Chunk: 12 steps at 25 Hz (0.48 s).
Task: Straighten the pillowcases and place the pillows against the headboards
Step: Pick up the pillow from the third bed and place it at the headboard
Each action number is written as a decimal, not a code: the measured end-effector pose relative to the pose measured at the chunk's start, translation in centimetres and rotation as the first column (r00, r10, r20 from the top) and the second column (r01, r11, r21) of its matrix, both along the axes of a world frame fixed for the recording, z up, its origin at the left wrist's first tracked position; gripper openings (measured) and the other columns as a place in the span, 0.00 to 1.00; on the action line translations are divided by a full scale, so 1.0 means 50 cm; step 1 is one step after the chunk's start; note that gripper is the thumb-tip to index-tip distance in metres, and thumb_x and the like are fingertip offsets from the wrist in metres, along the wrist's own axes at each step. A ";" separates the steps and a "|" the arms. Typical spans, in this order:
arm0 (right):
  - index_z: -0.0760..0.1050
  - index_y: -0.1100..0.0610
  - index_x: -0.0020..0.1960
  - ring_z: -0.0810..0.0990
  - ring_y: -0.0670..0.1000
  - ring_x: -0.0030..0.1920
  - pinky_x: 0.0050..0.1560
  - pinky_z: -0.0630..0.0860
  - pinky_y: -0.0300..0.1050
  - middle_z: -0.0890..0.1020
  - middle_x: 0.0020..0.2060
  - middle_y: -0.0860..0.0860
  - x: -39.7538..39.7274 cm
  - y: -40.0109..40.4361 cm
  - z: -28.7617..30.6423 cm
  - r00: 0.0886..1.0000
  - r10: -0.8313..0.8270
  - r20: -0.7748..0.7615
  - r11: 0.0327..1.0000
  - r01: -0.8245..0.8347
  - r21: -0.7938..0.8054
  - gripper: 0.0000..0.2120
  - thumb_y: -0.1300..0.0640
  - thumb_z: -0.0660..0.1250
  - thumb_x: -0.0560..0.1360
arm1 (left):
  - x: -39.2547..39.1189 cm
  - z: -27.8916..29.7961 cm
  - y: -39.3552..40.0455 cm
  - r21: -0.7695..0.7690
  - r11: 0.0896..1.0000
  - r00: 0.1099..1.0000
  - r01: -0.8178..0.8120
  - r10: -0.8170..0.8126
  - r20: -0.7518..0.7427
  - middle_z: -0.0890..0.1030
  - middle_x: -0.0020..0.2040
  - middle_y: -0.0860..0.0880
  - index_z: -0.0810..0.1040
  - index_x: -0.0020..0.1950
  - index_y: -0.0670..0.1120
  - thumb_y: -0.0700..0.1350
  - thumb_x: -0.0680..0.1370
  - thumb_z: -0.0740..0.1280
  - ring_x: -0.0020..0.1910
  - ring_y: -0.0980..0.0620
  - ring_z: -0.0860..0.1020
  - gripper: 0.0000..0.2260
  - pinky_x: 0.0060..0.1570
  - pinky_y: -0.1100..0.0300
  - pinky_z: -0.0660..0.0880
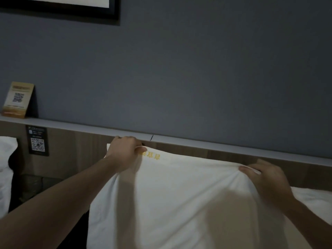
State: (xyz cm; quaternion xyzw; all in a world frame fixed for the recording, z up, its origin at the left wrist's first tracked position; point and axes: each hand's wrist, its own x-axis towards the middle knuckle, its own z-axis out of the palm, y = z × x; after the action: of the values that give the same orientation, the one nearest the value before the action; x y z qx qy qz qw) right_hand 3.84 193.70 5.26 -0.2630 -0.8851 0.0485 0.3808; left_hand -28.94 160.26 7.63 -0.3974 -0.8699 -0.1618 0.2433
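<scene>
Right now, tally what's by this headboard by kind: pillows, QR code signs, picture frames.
Pillows: 2, the held pillow and one at the left edge
QR code signs: 2, gold card, black plaque
Picture frames: 1
Total: 5

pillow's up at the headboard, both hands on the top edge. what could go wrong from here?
1. The right hand pinches a bunch of the pillowcase; letting go may leave creases there.
2. The left hand grips the corner by the yellow embroidery; an uneven pull could skew it.
3. A hard lift might bump the ledge holding the QR card.
</scene>
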 end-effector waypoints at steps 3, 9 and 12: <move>0.87 0.48 0.43 0.81 0.53 0.41 0.46 0.77 0.50 0.82 0.38 0.46 0.007 0.010 0.022 0.997 0.001 -0.074 0.998 0.004 0.068 0.04 0.50 0.75 0.75 | 0.017 0.001 -0.005 0.054 0.998 0.998 0.019 -0.023 0.064 0.81 0.37 0.54 0.78 0.38 0.56 0.65 0.79 0.64 0.43 0.48 0.82 0.16 0.44 0.55 0.66; 0.81 0.47 0.34 0.80 0.51 0.38 0.41 0.74 0.51 0.78 0.35 0.45 0.015 0.077 -0.053 0.990 -0.097 0.106 0.982 0.113 -0.153 0.17 0.39 0.67 0.76 | 0.044 -0.003 0.030 -0.097 0.995 0.999 -0.040 0.041 0.010 0.83 0.41 0.52 0.81 0.44 0.53 0.61 0.81 0.64 0.43 0.48 0.80 0.15 0.46 0.55 0.64; 0.81 0.48 0.37 0.80 0.50 0.39 0.42 0.73 0.50 0.79 0.36 0.45 0.024 0.082 -0.060 0.995 -0.086 0.047 0.985 0.092 -0.149 0.12 0.46 0.70 0.78 | 0.040 -0.001 0.029 -0.061 0.998 1.000 0.015 -0.014 0.007 0.85 0.48 0.54 0.81 0.48 0.55 0.52 0.81 0.63 0.47 0.51 0.80 0.07 0.50 0.55 0.64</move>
State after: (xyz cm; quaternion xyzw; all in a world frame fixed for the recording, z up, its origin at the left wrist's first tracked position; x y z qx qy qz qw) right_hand 5.06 197.78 2.27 -0.3315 -0.8737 0.0930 0.3437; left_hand -26.92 161.73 7.58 -0.4104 -0.8723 -0.1384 0.2269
